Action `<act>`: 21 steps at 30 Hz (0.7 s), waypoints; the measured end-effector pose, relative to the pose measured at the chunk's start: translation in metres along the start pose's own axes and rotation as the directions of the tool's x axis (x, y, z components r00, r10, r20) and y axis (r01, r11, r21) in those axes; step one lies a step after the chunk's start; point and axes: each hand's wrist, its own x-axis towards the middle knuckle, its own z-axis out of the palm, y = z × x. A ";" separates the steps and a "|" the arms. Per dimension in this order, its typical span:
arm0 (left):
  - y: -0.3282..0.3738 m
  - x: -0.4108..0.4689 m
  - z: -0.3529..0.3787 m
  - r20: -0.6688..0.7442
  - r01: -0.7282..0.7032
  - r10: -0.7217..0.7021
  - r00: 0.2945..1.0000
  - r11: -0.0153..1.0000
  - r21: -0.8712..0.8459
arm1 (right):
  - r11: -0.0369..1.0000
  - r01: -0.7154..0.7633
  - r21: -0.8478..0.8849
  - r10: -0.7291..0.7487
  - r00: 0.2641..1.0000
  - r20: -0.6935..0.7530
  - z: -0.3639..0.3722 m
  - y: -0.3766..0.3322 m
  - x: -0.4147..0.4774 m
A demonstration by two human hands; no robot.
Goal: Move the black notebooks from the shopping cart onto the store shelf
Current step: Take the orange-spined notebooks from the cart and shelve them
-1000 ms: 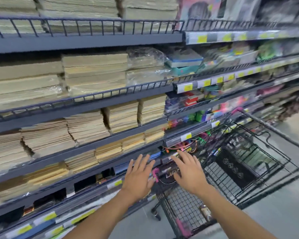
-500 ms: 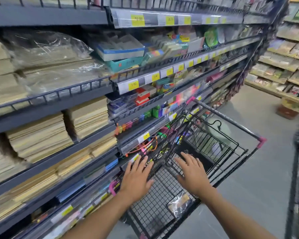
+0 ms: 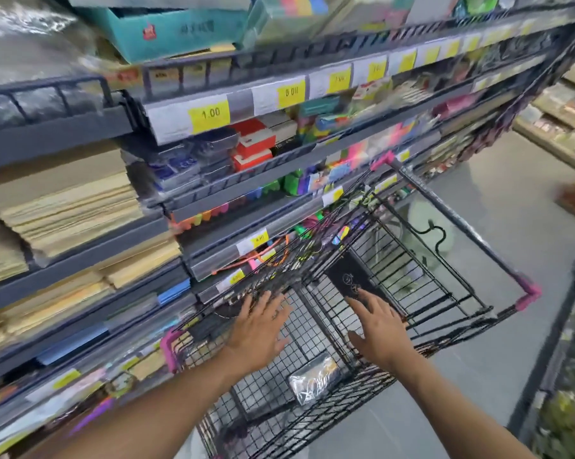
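The tall grey metal store shelf (image 3: 64,127) fills my left side, tier on tier, its wire-fronted edges carrying white label strips. Grey smooth floor (image 3: 511,342) runs off to my right. Pulled up just beside the shelf is the black wire shopping cart (image 3: 461,226), with pink plastic caps on its corners; its left rim is right against the lower tiers.

Thick stacks of tan paper (image 3: 70,207) lie on the middle tiers to my left. Above them, on the top tier in view, sits a teal cardboard box (image 3: 166,28).

My left hand (image 3: 259,329) is over the cart's basket, palm down, fingers straight and spread wide, holding nothing. My right hand (image 3: 378,326) is beside it, also palm down, flat and spread, also holding nothing.

The black notebook with a pale emblem on its cover (image 3: 349,276) is inside the cart, at the far part of the basket, just past my right fingertips; I cannot tell whether they touch it. Nearer to me on the wire floor of the basket lies a small shiny plastic-wrapped packet (image 3: 312,379). A yellow price tag reading 1.00 (image 3: 209,112) sits on a shelf edge higher up.
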 end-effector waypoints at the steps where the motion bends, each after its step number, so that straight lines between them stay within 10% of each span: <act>1: 0.001 0.006 0.006 0.005 0.019 -0.019 1.000 1.000 -0.016 | 1.000 0.022 0.003 -0.022 0.999 0.026 0.006 0.006 0.009; 21: 0.058 0.108 0.211 0.429 0.404 -0.312 0.848 0.904 -0.140 | 0.965 0.263 -0.005 -0.233 0.865 0.444 0.176 0.107 0.159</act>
